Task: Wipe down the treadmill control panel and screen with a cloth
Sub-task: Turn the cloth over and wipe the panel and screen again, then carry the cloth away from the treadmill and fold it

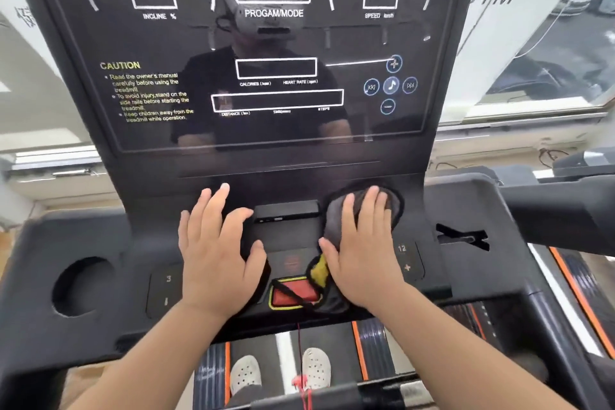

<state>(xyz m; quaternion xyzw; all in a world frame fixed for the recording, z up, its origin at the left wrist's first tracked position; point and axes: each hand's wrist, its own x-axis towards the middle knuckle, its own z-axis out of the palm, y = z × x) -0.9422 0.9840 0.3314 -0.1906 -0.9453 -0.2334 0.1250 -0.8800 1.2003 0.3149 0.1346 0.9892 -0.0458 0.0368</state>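
Trailing onto the red key [293, 296], the cloth [334, 220] was pressed under the flat right hand [366, 250]; the left hand [213, 260] was spread on the panel [149, 236]. The key might be snagged.

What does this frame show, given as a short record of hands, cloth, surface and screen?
left hand: flat on the control panel, fingers straight, holding nothing
right hand: presses the cloth flat onto the panel, fingers straight
cloth: grey with a yellow patch, lower end beside the red button
screen: dark, unlit, reflecting the person; neither hand touches it
stance: both shoes on the belt
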